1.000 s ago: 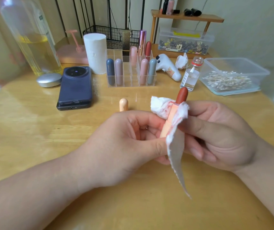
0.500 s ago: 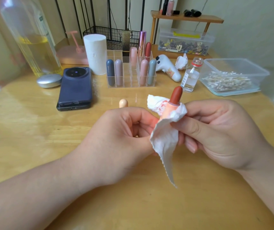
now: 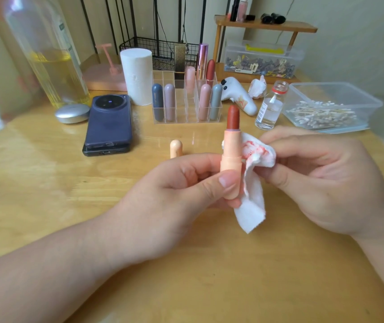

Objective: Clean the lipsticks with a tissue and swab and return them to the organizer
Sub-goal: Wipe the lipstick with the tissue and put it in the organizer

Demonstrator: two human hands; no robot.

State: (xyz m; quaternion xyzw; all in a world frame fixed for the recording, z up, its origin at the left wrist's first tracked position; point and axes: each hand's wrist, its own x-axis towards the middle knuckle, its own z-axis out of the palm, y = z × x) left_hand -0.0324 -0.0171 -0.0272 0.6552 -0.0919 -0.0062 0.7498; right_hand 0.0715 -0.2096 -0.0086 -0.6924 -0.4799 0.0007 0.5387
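- The stained tissue [image 3: 255, 180] is being drawn clear of the peach lipstick [image 3: 231, 159]. Half a second ago it was being wrapped round the tube's collar; now the whole tube is being shown bare, with the tissue being kept against its right side.
- Red smears are being shown on the tissue's crumpled top, so pigment is judged to be coming off the collar. The tissue pass on this stick is judged to be nearly finished, with swabbing and capping not yet done.
- The lipstick is being held upright above the middle of the table [image 3: 46, 183], nearer the near edge than the far one, with its brick-red bullet wound out and uncovered.
- By the left hand [image 3: 174, 194] the tube's lower half is being pinched narrowly, with the thumb in front and the fingers behind.
- By the right hand [image 3: 321, 180] the tissue's bunched upper part is being nipped between thumb and curled fingertips, while the tail is being left to hang.
- The matching peach cap [image 3: 176, 148] is being left standing on the table just beyond the left hand, between it and the clear organizer [image 3: 181, 113] toward the far edge, where empty middle compartments are being kept free.
- The cotton swabs are being left in their clear box [image 3: 335, 86] toward the far right corner.
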